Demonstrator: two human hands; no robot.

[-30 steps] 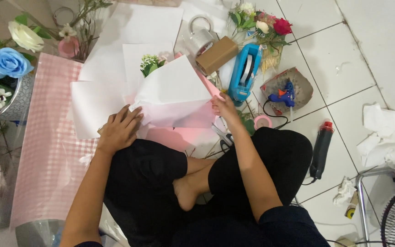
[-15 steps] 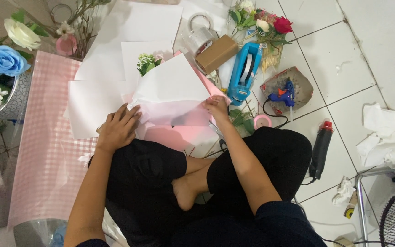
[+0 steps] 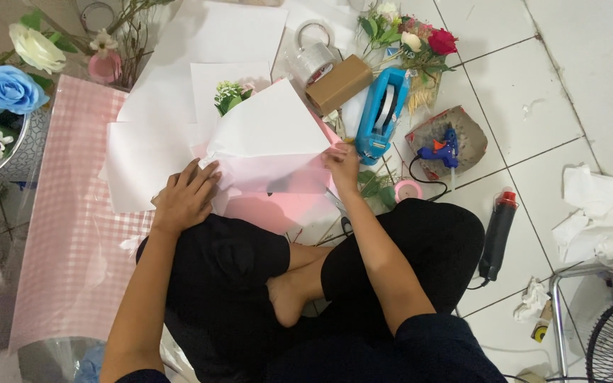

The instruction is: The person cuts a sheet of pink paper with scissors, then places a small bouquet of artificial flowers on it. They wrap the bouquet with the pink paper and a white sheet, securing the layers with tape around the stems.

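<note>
Person sits cross-legged on the white tiled floor [image 3: 590, 64], wrapping in hand: a pink checked sheet [image 3: 72, 234] runs down the left side, w/ loose white paper sheets [image 3: 200, 50] spread farther out. Centre, just beyond the knees, is the white wrapping paper [image 3: 271, 131] folded over a pink sheet [image 3: 278, 206], a small green-white flower sprig [image 3: 227, 96] poking out at the far end. Step looks like folding/closing the wrap round the stems. Left hand [image 3: 184, 197] lies flat, fingers spread, pressing the near-left edge of the paper; right hand [image 3: 343, 164] pinches the right edge, fingers narrow. Next move prob. calls for holding the fold tight while fixing it, and the blue tape dispenser [image 3: 381, 113] is just right of the wrap, clear tape roll [image 3: 313, 60] and brown box [image 3: 338, 84] beyond it. Blue glue gun [image 3: 440, 150] farther right; black heat tool [image 3: 496, 230] near right.
</note>
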